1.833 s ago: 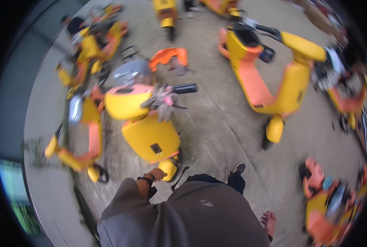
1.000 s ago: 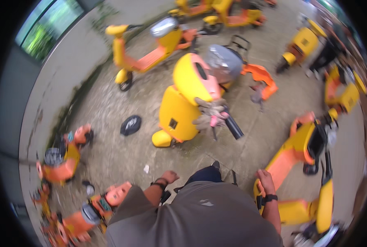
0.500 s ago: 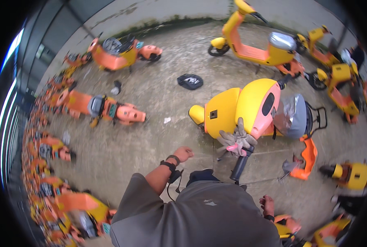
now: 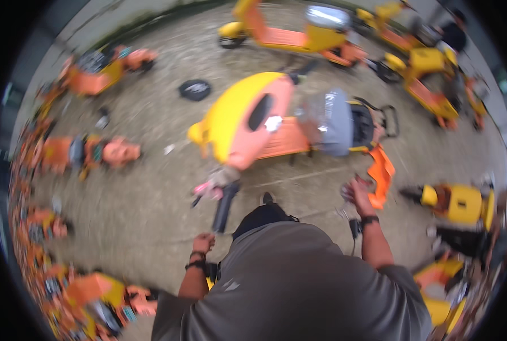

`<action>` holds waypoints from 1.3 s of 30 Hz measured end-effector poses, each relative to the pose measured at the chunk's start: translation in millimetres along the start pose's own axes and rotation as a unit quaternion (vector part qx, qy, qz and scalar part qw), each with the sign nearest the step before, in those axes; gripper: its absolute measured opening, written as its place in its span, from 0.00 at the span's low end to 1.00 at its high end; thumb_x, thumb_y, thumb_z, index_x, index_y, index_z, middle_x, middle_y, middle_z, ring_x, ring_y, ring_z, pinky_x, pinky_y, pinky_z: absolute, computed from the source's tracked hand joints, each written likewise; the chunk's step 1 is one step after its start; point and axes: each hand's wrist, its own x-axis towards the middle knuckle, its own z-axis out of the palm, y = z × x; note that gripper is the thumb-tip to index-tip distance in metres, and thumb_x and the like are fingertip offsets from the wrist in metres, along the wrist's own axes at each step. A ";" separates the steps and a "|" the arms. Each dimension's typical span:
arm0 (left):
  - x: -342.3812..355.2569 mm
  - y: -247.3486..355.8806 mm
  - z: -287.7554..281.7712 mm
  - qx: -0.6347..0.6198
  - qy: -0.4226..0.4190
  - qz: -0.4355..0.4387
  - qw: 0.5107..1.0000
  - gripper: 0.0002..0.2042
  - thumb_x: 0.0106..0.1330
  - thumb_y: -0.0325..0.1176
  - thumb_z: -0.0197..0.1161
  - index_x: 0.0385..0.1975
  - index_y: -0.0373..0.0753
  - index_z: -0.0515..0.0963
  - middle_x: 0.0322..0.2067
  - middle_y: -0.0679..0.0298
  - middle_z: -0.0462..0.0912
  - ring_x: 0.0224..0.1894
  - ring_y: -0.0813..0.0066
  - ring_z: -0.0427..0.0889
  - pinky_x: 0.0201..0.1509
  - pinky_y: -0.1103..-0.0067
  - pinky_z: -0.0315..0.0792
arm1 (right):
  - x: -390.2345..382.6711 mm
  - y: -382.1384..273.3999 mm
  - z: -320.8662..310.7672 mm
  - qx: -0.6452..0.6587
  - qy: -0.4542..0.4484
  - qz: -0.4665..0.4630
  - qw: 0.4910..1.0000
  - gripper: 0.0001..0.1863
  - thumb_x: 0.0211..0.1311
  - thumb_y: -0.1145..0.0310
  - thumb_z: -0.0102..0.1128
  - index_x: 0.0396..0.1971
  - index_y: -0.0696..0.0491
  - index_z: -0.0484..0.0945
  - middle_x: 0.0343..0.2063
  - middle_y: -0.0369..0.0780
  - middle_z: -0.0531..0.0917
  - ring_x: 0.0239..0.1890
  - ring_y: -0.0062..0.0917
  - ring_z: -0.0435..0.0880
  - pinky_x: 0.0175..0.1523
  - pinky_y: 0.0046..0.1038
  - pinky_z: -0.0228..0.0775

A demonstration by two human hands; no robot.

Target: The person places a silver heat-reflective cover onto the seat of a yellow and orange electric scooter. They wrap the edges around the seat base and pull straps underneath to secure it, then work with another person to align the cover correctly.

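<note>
A yellow and salmon scooter [image 4: 265,91] stands in front of me, its grey padded seat cover [image 4: 333,128] toward the right. Grey gloves [image 4: 226,175] with something pink lie by its near black handlebar grip [image 4: 226,207]. My left hand [image 4: 203,243] hangs just below that grip, fingers curled in, apart from it and with nothing visible in them. Further right, my right hand [image 4: 357,192] reaches forward with fingers apart. It is beside a bright orange curved panel [image 4: 382,176] on the ground and over a small greyish thing it partly hides; I cannot tell whether it touches either.
Another yellow scooter [image 4: 287,37] stands at the far side, and a smaller one [image 4: 458,203] to the right. Many orange scooters line the left, including one nearer [image 4: 60,153]. A black cover [image 4: 195,89] lies on the concrete. A person [image 4: 453,34] is at the far right.
My view has shifted right, so the scooter appears further left. My right hand has come up from my side toward the orange panel. My left hand has drawn back toward my body.
</note>
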 end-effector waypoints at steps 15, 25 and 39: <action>-34.7 56.7 129.1 0.005 -0.005 0.023 1.000 0.17 0.59 0.44 0.60 0.39 0.37 0.76 0.29 0.64 0.81 0.29 0.78 0.78 0.27 0.81 0.70 | 56.7 -158.0 22.0 -0.038 -0.147 -0.145 0.978 0.27 0.61 0.59 0.53 0.54 0.62 0.64 0.46 0.42 0.75 0.47 0.23 0.74 0.51 0.23 0.65; -90.4 215.0 274.6 0.059 0.007 0.275 0.960 0.26 0.59 0.35 0.61 0.55 0.33 0.64 0.49 0.57 0.72 0.46 0.70 0.74 0.44 0.78 0.71 | 112.7 -166.9 22.0 0.074 -0.355 -0.058 0.930 0.29 0.56 0.64 0.60 0.53 0.64 0.62 0.36 0.38 0.77 0.34 0.17 0.74 0.33 0.20 0.67; -63.9 375.7 435.4 0.258 0.166 0.510 0.804 0.27 0.63 0.40 0.54 0.57 0.28 0.60 0.57 0.43 0.61 0.61 0.51 0.59 0.64 0.68 0.54 | 147.2 -223.9 39.9 0.249 -0.321 0.082 0.910 0.20 0.62 0.66 0.51 0.49 0.61 0.65 0.35 0.39 0.77 0.33 0.19 0.76 0.36 0.22 0.69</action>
